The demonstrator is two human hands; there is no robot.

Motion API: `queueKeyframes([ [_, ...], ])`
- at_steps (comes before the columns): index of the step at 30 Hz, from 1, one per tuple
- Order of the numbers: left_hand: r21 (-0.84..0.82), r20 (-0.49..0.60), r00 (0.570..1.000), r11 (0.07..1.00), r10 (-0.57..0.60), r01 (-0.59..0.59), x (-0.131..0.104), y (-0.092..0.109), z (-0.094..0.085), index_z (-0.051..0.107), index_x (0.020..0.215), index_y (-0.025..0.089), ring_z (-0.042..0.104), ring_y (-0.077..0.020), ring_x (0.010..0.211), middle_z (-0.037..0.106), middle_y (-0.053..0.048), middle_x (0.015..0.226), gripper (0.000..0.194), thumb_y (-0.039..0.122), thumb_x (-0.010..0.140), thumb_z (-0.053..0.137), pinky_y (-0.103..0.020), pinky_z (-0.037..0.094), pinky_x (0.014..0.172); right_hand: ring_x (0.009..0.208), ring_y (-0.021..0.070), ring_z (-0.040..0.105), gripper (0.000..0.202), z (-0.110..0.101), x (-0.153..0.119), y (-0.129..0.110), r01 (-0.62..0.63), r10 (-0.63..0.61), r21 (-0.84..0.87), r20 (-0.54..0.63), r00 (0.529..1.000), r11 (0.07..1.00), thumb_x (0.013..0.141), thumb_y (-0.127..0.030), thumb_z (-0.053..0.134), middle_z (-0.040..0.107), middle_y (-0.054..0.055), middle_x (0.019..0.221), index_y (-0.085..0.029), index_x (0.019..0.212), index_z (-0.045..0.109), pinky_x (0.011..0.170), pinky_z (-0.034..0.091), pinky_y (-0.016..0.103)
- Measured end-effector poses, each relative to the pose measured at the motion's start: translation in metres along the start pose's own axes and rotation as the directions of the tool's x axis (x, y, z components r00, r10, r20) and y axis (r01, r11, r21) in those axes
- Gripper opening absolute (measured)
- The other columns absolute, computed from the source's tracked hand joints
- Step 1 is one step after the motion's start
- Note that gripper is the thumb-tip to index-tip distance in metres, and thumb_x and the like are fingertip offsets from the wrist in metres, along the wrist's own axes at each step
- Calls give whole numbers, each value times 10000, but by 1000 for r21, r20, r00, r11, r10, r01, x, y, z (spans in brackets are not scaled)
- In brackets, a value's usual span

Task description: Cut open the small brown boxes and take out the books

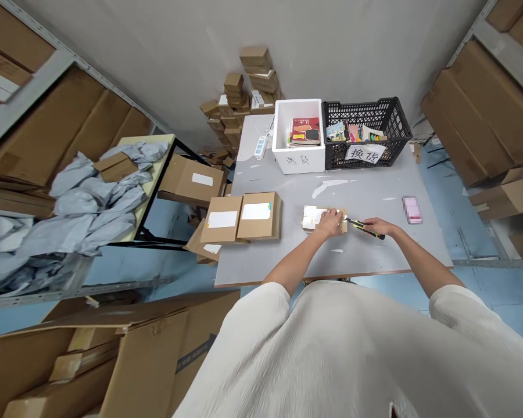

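Observation:
On the grey table, a small cardboard box (310, 217) with a white label lies in front of me. My left hand (329, 223) is over its right half, fingers bent down and holding it against the tabletop. My right hand (378, 226) grips a black-and-yellow utility knife (359, 225). The knife's tip points left and meets the right end of the box, close to my left fingers. Whether the blade is in the cardboard is too small to tell.
Two labelled cardboard boxes (257, 227) sit to the left. A white foam box (298, 160) and a black plastic crate (392, 145), both holding books, stand at the back. A phone (412, 209) lies right. Grey parcels (81, 226) cover a side table.

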State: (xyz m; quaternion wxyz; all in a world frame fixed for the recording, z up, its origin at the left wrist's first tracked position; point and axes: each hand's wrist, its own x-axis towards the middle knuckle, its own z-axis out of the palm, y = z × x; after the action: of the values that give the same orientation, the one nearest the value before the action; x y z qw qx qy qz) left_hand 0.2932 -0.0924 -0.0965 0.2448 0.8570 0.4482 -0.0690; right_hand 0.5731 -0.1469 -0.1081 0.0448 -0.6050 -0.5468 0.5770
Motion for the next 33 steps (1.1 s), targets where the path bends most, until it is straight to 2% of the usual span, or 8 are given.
queueKeyframes([
  [4,12,12,1000,1000,-8,8,3,8,4,591,1291,256,467,-377,1426,594,-142,1445,585,355,801,896,-504,392,1171,735,175,663,438,1,5,2,-9,8,-70,-16,1000,997,884,-669,716,723,18,807,-238,961,724,613,493,248],
  [8,44,7,1000,999,4,-4,1,6,8,625,1241,248,465,-375,1427,614,-142,1403,526,389,816,902,-503,373,1205,774,182,689,415,1,8,-2,-2,0,-102,-27,1000,995,900,-638,706,742,35,844,-230,977,724,633,504,246],
  [17,57,-34,998,997,51,-49,-9,1,11,577,1379,260,546,-357,1346,599,-144,1387,531,350,907,800,-490,373,1190,758,176,687,319,4,14,-17,-22,17,-128,-44,999,992,912,-545,689,758,39,885,-231,950,723,575,462,236],
  [22,-12,-76,995,998,68,-70,-15,-7,10,555,1436,252,585,-338,1314,537,-153,1477,530,383,957,741,-439,428,1158,738,172,674,303,5,0,-13,-3,-1,-24,-188,982,1000,942,-518,682,755,48,852,-217,904,674,625,507,244],
  [25,-34,-132,991,999,33,-38,-13,-12,5,535,1475,264,605,-328,1304,505,-150,1546,454,326,1032,612,-434,452,1133,764,188,680,296,10,-14,-11,39,-44,-21,-244,969,999,973,-503,649,777,56,915,-220,1042,697,636,518,261],
  [27,-29,-157,988,1000,8,-12,-9,-15,3,528,1488,268,562,-335,1380,502,-147,1579,446,263,1042,558,-451,432,1158,831,204,699,314,16,-22,-11,85,-102,-76,-253,962,993,1006,-474,605,793,52,990,-233,1179,707,716,547,285],
  [31,5,-146,989,1000,3,-2,2,-19,0,464,1565,276,382,-334,1570,467,-148,1657,595,195,991,594,-498,287,1280,1013,257,710,405,27,-32,-13,140,-241,-331,-286,928,933,1085,-452,503,789,70,1168,-287,1399,698,943,550,370],
  [33,26,-129,992,1000,-3,6,5,-20,0,455,1580,281,381,-333,1567,495,-151,1632,622,210,984,618,-507,238,1298,1099,284,695,458,32,-33,-13,134,-287,-463,-278,917,876,1107,-456,471,761,98,1232,-303,1488,673,998,530,392],
])
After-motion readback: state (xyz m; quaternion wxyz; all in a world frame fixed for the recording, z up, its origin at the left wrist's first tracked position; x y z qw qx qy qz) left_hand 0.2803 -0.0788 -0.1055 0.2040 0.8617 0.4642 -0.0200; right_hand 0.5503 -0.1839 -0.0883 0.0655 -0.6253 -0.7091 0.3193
